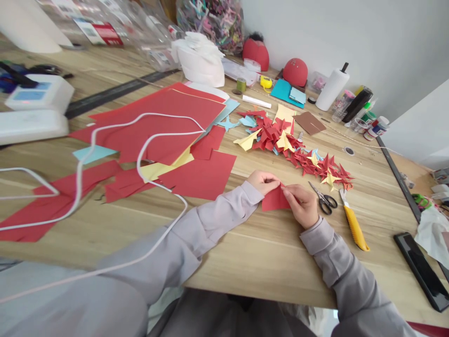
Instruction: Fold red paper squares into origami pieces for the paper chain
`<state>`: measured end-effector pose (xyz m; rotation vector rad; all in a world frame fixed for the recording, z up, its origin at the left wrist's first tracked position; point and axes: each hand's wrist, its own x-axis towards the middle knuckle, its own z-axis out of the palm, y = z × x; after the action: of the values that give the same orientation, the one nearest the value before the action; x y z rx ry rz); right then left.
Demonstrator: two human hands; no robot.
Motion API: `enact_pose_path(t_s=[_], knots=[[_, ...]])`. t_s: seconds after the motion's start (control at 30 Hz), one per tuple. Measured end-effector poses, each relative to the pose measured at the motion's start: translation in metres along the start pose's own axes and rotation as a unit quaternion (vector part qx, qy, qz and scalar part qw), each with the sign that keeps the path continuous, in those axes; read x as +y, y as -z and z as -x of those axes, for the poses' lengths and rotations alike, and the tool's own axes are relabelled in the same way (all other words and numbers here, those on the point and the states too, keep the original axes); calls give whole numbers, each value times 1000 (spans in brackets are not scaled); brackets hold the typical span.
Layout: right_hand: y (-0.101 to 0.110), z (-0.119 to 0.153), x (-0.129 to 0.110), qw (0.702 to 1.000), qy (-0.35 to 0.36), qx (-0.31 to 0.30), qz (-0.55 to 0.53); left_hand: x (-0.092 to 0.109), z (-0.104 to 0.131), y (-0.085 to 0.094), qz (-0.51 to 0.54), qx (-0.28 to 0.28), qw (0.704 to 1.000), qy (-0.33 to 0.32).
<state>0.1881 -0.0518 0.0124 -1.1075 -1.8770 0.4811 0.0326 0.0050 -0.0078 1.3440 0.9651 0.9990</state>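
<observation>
Both hands meet over a small red paper piece (pixel 275 200) near the table's front edge. My left hand (pixel 264 181) pinches its upper edge, and my right hand (pixel 302 203) grips its upper right part with thumb and fingers. The fingertips are close together, and the paper hangs below them. Black scissors (pixel 327 202) lie just right of my right hand, beside a yellow-handled cutter (pixel 355 227). Behind the hands lies a pile of folded red paper pieces (pixel 271 133) with some yellow and blue ones among them.
Large red sheets (pixel 161 121) lie to the left, crossed by a white cable (pixel 79 182). A black phone (pixel 421 271) rests at the right. Farther back are a tissue pack (pixel 201 63), a brown sheet (pixel 308 122), a yellow tape measure (pixel 265 82) and several bottles.
</observation>
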Motion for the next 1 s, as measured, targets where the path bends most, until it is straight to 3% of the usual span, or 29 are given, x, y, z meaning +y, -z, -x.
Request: enact_pose_path(t_s=[0.47,0.7,1.0], knots=[[-5,5,14,992,-111,37,-54,-4,-2,-2,42,18,998,40],[-5,3,17,986,-147,-9,-72,6,3,-1,-2,16,1000,7],[-6,0,17,982,-169,-30,-77,3,1,-1,-37,13,999,-20]])
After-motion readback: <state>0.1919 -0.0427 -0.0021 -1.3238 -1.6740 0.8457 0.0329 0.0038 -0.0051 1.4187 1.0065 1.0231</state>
